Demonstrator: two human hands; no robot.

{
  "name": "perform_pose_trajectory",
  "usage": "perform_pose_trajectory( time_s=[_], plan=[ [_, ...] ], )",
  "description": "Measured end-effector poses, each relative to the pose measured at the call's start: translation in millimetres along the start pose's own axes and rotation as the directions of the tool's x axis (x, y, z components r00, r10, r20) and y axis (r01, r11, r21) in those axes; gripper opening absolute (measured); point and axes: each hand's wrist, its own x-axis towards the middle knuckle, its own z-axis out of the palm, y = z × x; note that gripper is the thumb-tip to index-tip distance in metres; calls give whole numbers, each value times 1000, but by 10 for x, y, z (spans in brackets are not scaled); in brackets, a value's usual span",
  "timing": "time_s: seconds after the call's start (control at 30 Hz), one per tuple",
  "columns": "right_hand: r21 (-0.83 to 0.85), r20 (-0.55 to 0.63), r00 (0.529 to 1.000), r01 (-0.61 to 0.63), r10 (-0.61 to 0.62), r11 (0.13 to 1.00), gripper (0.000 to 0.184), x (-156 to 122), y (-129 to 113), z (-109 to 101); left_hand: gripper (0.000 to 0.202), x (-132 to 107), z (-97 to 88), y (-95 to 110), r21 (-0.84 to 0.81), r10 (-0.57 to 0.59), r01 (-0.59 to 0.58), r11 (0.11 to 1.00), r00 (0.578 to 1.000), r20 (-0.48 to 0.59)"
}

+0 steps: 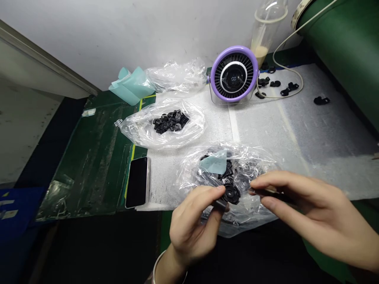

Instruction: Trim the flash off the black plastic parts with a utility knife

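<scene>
My left hand [192, 221] pinches a small round black plastic part [231, 194] between thumb and fingers, low in the middle of the view. My right hand [308, 211] is closed on a thin dark tool [262, 192] whose tip points at that part, a little apart from it. Both hands hover over a crumpled clear plastic bag [254, 165] that holds several more black parts and a pale green slip [213, 162].
A second clear bag [139, 128] of black parts lies farther back left, and a phone [137, 182] lies face up beside the white foam mat [310, 130]. A purple desk fan [233, 75], loose black parts [288, 87], a white cable and a plastic cup [266, 31] stand at the back.
</scene>
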Motion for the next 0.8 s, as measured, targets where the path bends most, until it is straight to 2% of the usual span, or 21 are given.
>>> perform_pose_trajectory(
  time_s=[0.13, 0.27, 0.33, 0.47, 0.8],
  plan=[
    [-45, 34, 998, 48, -46, 998, 34, -30, -9, 11, 28, 57, 26, 21, 166, 116, -116, 979, 993, 11],
    [-213, 12, 964, 262, -265, 941, 41, -65, -26, 20, 16, 71, 38, 36, 251, 147, -152, 956, 988, 37],
    [-312, 40, 938, 338, -343, 888, 41, -104, -48, 41, 14, 64, 37, 36, 289, 150, -159, 944, 987, 53],
    [-437, 1, 915, 363, -403, 823, 37, -161, -85, 111, 17, 41, 24, 30, 341, 181, -203, 918, 979, 95],
    [-499, 83, 849, 489, -522, 716, 37, -65, -43, 97, 17, 35, 54, 26, 356, 186, -207, 911, 978, 93]
  ],
)
